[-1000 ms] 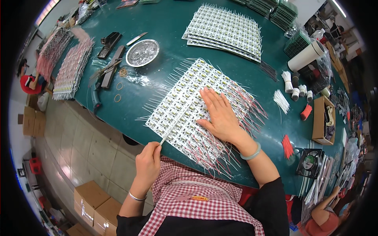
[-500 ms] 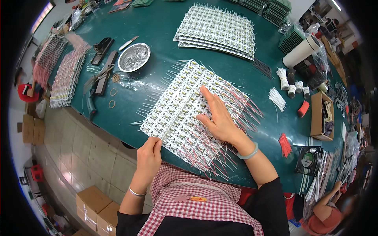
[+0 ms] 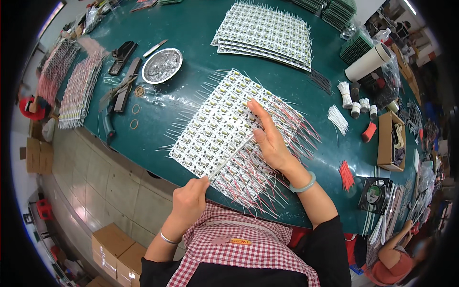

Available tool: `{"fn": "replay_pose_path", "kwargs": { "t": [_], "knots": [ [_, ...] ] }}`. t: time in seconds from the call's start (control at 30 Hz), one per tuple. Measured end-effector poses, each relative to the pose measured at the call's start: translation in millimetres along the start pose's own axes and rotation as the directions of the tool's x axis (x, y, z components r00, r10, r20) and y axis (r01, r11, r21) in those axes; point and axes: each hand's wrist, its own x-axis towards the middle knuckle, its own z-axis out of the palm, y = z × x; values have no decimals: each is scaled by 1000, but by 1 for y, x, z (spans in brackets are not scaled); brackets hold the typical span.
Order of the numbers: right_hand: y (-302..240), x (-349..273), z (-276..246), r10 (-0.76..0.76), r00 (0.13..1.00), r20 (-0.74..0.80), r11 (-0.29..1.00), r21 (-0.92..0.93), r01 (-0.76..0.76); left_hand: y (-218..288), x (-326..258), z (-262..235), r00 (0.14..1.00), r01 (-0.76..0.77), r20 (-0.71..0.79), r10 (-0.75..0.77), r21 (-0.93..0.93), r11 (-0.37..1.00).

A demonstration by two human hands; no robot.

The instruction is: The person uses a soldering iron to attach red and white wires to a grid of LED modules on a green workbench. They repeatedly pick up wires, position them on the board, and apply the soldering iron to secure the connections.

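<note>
A white circuit-board panel (image 3: 205,126), dotted with small yellowish parts, lies on the green table before me. White wires stick out along its left edge, and red and white wires cover its right side. My left hand (image 3: 190,197) is closed at the panel's near edge, pinching one end of a thin whitish strip (image 3: 229,159). That strip slants across the panel up to my right thumb. Fingers stretched out, my right hand (image 3: 274,150) rests over the panel's wired right part, its thumb tip at the strip's far end.
More panels (image 3: 263,33) are stacked at the back. A metal bowl (image 3: 162,66) stands left, near scissors (image 3: 125,83) and rubber bands (image 3: 135,109). Wire bundles (image 3: 338,119), a cardboard box (image 3: 391,143) and a small fan (image 3: 375,193) sit right. Other people work at both sides.
My left hand has moved right along the near edge, carrying the strip right across the panel. My right hand has shifted slightly, its thumb now farther up and to the right.
</note>
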Motion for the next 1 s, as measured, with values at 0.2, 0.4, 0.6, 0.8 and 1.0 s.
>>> {"fn": "replay_pose_path", "kwargs": {
  "t": [0.2, 0.4, 0.6, 0.8, 1.0],
  "knots": [
    [-4, 1, -2, 48, 999, -18, 996, 82, -46, -5, -5, -7, 959, 233, -135, -249, -123, 965],
    [-3, -1, -2, 47, 999, -14, 998, 37, -46, -12, 7, 3, 994, 75, -72, -76, -28, 997],
    [2, 2, 0, -99, 992, 76, 976, -187, 112, -10, 4, 5, 998, 58, 13, -59, 40, 998],
    [-2, 3, 1, -91, 990, 107, 953, -280, 118, -10, 3, 6, 998, 64, 21, -64, 8, 998],
    [-7, 4, 3, -59, 996, 74, 974, -216, 73, -13, 3, 6, 999, 0, 34, -2, 55, 998]
  ]
}}
